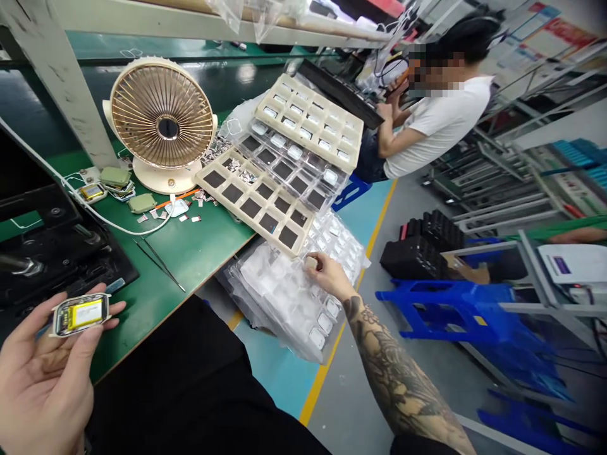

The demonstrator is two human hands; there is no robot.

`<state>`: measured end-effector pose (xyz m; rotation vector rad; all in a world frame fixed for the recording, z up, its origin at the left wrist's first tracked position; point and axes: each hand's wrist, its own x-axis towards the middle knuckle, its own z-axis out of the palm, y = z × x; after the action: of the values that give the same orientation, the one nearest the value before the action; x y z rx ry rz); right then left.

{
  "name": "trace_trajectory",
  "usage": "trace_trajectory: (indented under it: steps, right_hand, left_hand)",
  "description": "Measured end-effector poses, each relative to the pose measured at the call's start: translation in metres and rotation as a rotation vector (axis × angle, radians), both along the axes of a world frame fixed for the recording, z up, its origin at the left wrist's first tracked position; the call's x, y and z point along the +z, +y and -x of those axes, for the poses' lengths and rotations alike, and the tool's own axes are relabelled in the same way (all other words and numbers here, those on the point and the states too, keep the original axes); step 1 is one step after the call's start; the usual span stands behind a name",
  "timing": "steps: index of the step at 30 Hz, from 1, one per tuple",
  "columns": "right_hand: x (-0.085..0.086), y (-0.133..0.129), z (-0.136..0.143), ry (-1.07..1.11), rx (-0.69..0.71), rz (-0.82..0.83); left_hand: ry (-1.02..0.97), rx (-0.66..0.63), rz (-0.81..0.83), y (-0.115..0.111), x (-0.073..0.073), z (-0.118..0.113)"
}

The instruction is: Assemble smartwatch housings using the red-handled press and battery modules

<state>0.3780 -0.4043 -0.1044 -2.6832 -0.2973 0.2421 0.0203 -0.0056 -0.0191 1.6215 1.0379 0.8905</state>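
Observation:
My left hand (50, 382) is closed around an opened smartwatch case (81, 315), with the yellow-edged battery inside facing up. Out to the right, my right hand (329, 275) pinches a small pale piece (311, 263) between thumb and fingers; its kind is too small to make out. Just below that hand are stacked clear plastic trays (275, 278), some pockets filled with white-rimmed parts. A cream compartment tray (251, 208) with dark padded pockets juts over the table edge near my right fingertips. Tweezers (159, 265) lie on the green table (208, 253).
A cream fan (165, 126) stands at the back, near green-backed cases (116, 177) and loose small parts. Another cream tray (310, 120) holds white-rimmed parts. A black fixture (52, 234) sits left. Beyond, a person in a white shirt (436, 133) sits working; blue stools (450, 309) stand right.

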Motion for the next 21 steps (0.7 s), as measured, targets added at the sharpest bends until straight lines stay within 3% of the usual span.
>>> trace_trajectory:
  steps: [2, 5, 8, 11, 13, 16, 21]
  right_hand:
    - [0.016, 0.0, -0.003, -0.044, -0.027, -0.093]
    - [0.055, 0.016, 0.009, -0.192, -0.055, -0.27]
    - [0.095, 0.062, 0.038, -0.382, 0.029, -0.557]
    - [0.117, 0.131, 0.072, -0.451, 0.214, -0.772]
    - [0.117, 0.177, 0.094, -0.413, 0.334, -0.853]
    - [0.101, 0.235, 0.125, -0.322, 0.478, -0.965]
    - [0.078, 0.285, 0.162, -0.012, 0.671, -1.047]
  left_hand:
    - [-0.034, 0.006, 0.035, 0.003, -0.002, 0.001]
    - [-0.057, 0.022, 0.091, 0.006, -0.007, 0.003]
    - [-0.047, 0.046, 0.095, 0.004, -0.013, 0.003]
    - [-0.095, -0.026, 0.059, 0.001, -0.013, 0.0]
    - [-0.156, -0.116, 0.1, 0.0, -0.012, -0.001]
    - [-0.201, -0.193, 0.151, 0.002, -0.011, -0.002]
    - [-0.198, -0.209, 0.152, 0.004, -0.012, -0.004]
